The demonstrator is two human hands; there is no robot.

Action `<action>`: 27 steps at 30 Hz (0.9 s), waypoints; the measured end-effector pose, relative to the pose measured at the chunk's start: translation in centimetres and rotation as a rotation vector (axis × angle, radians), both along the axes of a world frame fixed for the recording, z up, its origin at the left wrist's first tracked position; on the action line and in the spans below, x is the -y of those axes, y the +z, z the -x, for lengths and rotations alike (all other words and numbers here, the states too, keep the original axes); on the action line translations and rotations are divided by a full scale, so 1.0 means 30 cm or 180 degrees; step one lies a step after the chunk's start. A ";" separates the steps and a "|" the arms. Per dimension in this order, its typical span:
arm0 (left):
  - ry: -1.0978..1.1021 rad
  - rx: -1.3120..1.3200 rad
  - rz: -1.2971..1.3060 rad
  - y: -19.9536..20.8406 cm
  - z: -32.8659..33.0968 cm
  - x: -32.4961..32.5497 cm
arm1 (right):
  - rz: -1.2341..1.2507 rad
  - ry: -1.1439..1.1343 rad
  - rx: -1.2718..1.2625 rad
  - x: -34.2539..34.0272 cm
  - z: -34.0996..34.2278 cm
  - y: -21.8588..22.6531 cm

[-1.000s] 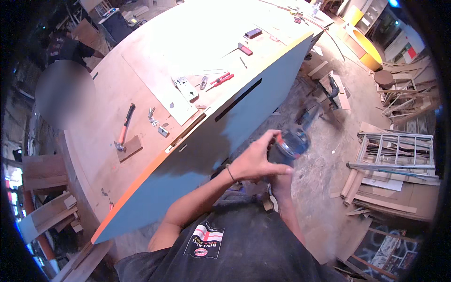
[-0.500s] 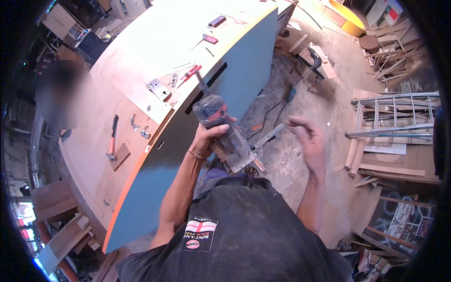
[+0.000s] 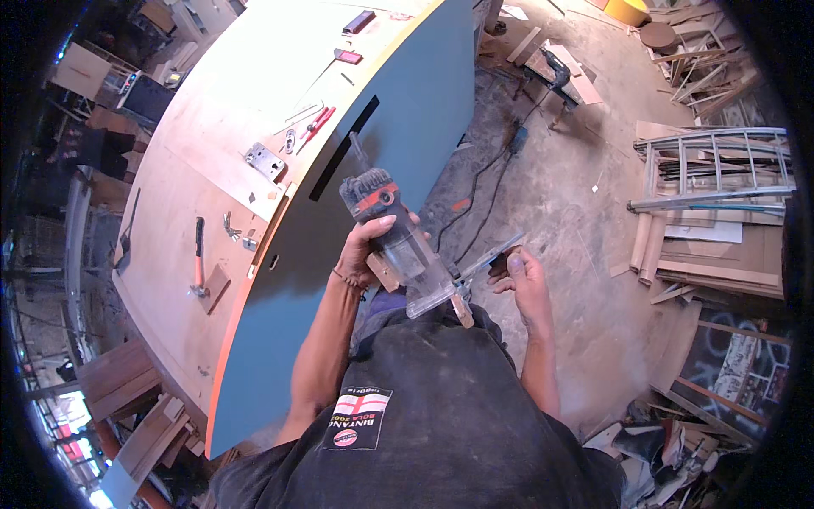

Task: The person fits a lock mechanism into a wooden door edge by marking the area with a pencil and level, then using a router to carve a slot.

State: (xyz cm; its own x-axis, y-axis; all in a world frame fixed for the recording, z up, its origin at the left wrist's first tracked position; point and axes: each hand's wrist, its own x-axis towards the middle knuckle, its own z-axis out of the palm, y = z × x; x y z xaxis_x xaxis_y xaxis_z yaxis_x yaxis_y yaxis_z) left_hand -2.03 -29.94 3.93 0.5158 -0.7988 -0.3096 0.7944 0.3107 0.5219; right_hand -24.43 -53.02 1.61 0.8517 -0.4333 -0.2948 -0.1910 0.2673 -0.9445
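Note:
My left hand (image 3: 366, 248) grips a trim router (image 3: 407, 248) with a dark grey and red top, a clear lower housing and a cord rising from its top. It is tilted, its base toward me. A metal edge guide (image 3: 490, 254) sticks out from the base to the right. By the guide's outer end is my right hand (image 3: 527, 287), its fingers curled in beside a small dark part; what they pinch is too unclear to name. Left of the router stands a large workpiece with a blue side (image 3: 398, 136), cut with a long dark slot, and a pale wooden top (image 3: 182, 161).
On the top lie a hammer (image 3: 199, 259), a lock case (image 3: 265, 161), red-handled pliers (image 3: 318, 124) and keys (image 3: 229, 226). Another corded power tool (image 3: 557, 72) rests at the back right. A metal ladder (image 3: 721, 204) lies over boards at the right.
My right hand has come down and left to the edge guide's end, its fingers curling in. The router has shifted slightly with my left hand. The blurred round shape at the left has gone.

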 end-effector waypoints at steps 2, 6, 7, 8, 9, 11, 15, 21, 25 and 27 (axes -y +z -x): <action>-0.0130 0.0261 -0.0065 0.022 -0.002 0.019 | 0.0392 0.0100 -0.0103 0.035 0.014 0.004; -0.0278 0.0469 -0.0139 0.063 -0.009 0.032 | 0.0127 0.0904 -0.0253 0.101 0.038 0.015; -0.0270 0.0409 -0.0135 0.068 -0.011 0.034 | -0.0028 0.1084 -0.0238 0.111 0.029 0.029; -0.0270 0.0245 -0.0232 0.062 -0.016 0.039 | -0.0184 0.1270 -0.0225 0.119 0.024 0.039; -0.0308 0.0115 -0.0346 0.054 -0.022 0.053 | -0.0445 0.1319 -0.0198 0.131 0.026 0.032; -0.0344 -0.0087 -0.0573 0.046 -0.058 0.103 | -0.0952 0.1454 -0.0096 0.167 0.012 0.001; -0.0202 -0.0080 -0.0969 -0.015 -0.113 0.183 | -0.0091 0.1385 -0.0534 0.191 -0.015 -0.029; -0.0195 -0.0222 -0.1004 -0.058 -0.101 0.201 | 0.0134 0.1619 -0.0897 0.219 -0.035 0.000; -0.0213 -0.0169 -0.1036 -0.051 -0.084 0.230 | 0.0459 0.1483 -0.0910 0.225 -0.026 -0.019; -0.0157 -0.0198 -0.1097 -0.059 -0.073 0.238 | 0.0756 0.1351 -0.0817 0.218 -0.020 -0.022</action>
State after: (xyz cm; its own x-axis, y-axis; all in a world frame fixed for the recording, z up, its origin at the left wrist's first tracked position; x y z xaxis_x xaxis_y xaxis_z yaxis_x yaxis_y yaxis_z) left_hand 0.17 -37.08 2.15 0.4508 -0.6654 -0.5950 0.8377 0.0852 0.5394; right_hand -23.82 -59.56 0.95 0.8797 -0.1474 -0.4522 -0.4679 -0.0983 -0.8783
